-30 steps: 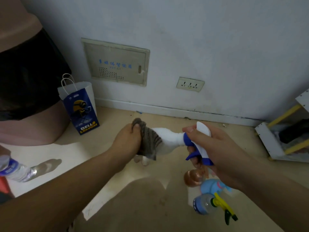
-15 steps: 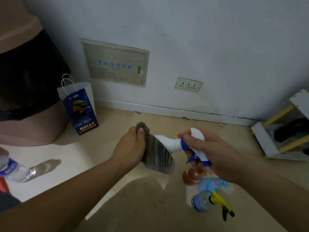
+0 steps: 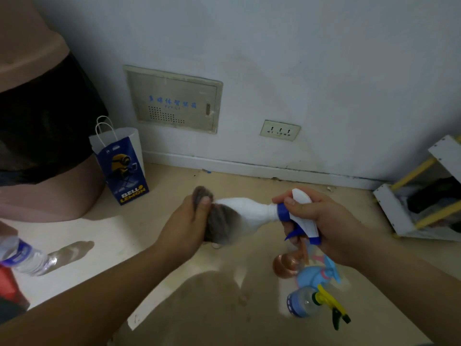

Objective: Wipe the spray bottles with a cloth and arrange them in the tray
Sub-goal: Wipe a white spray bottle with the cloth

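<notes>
I am looking down at a pale beige floor (image 3: 174,283), smooth and slightly glossy, scuffed and dusty where it meets the white skirting of a matte grey-white wall (image 3: 299,58). Set into the wall are a flat rectangular metal panel (image 3: 174,101) with blue lettering and a small perforated grille, and a cream socket plate (image 3: 280,130). In the air above the floor, lying roughly level between my hands, is the white spray bottle (image 3: 249,212), smooth opaque plastic that tapers to a blue collar. My right hand (image 3: 324,221) has its fingers curled tight round the white-and-blue trigger head (image 3: 303,221). My left hand (image 3: 184,221) clutches the grey cloth (image 3: 220,228), soft and fuzzy, bunched round the bottle's base end. The hands are apart, one at each end of the bottle. Below my right hand, three more bottles lie close together on the floor: a shiny copper-coloured bottle (image 3: 287,264), a light blue bottle (image 3: 316,273) and a clear bottle (image 3: 306,303) with a yellow trigger. At the left edge lies a crinkled clear water bottle (image 3: 22,253). A glossy blue-and-white paper bag (image 3: 122,166) with cord handles stands by the wall beside a rounded pink bin (image 3: 50,201) lined with black film. A white shelf (image 3: 399,213) with yellow bars is at the right.
</notes>
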`<state>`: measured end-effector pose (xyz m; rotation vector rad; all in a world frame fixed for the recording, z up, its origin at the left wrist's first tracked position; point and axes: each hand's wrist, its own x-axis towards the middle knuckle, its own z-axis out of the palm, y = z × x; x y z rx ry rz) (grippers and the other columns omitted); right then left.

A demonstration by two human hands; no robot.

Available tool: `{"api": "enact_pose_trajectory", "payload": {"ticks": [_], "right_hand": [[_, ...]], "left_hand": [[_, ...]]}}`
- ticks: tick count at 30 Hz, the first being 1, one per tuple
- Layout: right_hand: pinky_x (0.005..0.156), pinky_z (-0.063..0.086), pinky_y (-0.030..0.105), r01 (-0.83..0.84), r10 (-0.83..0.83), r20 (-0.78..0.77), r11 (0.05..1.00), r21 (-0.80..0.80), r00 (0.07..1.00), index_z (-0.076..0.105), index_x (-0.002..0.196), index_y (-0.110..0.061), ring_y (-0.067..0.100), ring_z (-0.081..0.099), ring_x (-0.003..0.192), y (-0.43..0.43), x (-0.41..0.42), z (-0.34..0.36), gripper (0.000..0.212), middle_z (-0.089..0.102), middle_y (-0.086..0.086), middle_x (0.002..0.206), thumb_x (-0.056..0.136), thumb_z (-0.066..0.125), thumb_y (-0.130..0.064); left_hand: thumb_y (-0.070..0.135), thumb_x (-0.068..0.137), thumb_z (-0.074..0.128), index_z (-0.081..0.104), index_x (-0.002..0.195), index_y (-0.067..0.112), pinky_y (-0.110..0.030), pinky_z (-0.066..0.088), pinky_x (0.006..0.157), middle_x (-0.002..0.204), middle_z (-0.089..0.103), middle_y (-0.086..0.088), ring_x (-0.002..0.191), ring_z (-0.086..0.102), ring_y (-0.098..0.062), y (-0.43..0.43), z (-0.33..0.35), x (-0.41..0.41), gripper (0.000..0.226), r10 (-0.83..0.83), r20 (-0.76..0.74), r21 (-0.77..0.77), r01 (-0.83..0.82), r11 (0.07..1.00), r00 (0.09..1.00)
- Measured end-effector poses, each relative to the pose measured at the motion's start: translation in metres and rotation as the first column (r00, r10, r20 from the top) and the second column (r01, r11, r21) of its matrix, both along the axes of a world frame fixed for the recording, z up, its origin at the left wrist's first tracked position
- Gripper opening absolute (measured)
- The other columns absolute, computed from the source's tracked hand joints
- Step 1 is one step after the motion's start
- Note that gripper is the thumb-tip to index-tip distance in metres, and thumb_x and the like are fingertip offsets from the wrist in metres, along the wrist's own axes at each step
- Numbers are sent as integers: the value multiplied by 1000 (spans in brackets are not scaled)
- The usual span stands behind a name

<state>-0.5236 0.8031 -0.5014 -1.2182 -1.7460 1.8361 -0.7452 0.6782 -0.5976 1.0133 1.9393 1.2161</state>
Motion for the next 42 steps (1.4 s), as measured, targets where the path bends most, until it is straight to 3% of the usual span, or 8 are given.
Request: {"api": "enact_pose_trajectory", "payload": {"ticks": [5, 11, 14, 19, 27, 36, 39, 42], "right_hand": [[62, 45, 43, 45, -47, -56, 998, -35, 997, 72, 103, 0, 34, 52, 65, 6, 4, 2, 21, 59, 23, 76, 98, 53, -8], [53, 47, 38, 27, -28, -32, 999, -40, 999, 71, 104, -1, 32, 54, 63, -2, -7, -3, 18, 61, 19, 78, 96, 61, -14], [50, 46, 35, -8, 0, -93, 997, -80, 996, 67, 102, 0, 31, 55, 62, -12, -18, -1, 31, 62, 18, 80, 81, 73, -22], [47, 42, 35, 98, -123, -134, 980, -174, 983, 63, 110, 4, 30, 47, 48, -21, -24, 12, 33, 55, 19, 66, 90, 61, -21], [52, 39, 31, 299, -353, -60, 861, -412, 934, 62, 106, -6, 25, 45, 50, -3, -14, 21, 21, 51, 12, 67, 98, 54, -24], [48, 37, 29, 188, -240, -67, 880, -437, 969, 61, 105, -7, 24, 45, 48, -23, -28, 17, 22, 54, 11, 66, 98, 53, -27], [50, 36, 30, 253, -301, -57, 877, -408, 952, 66, 105, -7, 24, 45, 48, -25, -25, 21, 21, 52, 13, 68, 98, 55, -22], [53, 32, 32, 291, -341, -66, 874, -389, 938, 67, 107, -6, 24, 42, 49, -19, -18, 24, 21, 50, 13, 67, 96, 54, -19]], "left_hand": [[15, 105, 48, 47, 129, 18, -30, 39, 103, 139, 51, -10, 110, 51, -19, 21, 28, -14, 24, 126, 51, -346, -101, 933, 991], [44, 104, 47, 60, 121, 24, -33, 51, 81, 106, 63, 6, 94, 62, -10, -1, 59, 26, 29, -77, -104, 152, 92, 984, 992], [53, 100, 47, 55, 140, 23, -40, 46, 105, 129, 61, 3, 116, 57, -17, -7, 48, 39, 50, -229, -767, 55, 417, 907, 599], [39, 98, 60, 57, 142, 10, -55, 38, 116, 142, 60, -10, 130, 57, -28, -3, 31, 5, 52, -116, -884, 111, 443, 890, 453], [47, 107, 38, 55, 116, 25, -44, 57, 83, 96, 64, 6, 93, 64, -21, 5, 10, -15, 29, 93, -240, 23, -90, 996, 966], [41, 102, 51, 51, 149, 16, -50, 32, 122, 150, 53, -5, 142, 47, -23, 6, 35, 27, 54, -146, -881, 82, 449, 890, 451], [41, 107, 41, 53, 141, 25, -35, 44, 107, 135, 61, 1, 124, 55, -14, 11, 26, 4, 39, -98, -730, 185, 333, 925, 677], [44, 109, 36, 53, 137, 25, -34, 50, 87, 123, 65, -2, 112, 61, -21, 17, 22, -9, 38, 69, -64, 34, -66, 997, 996]]}}
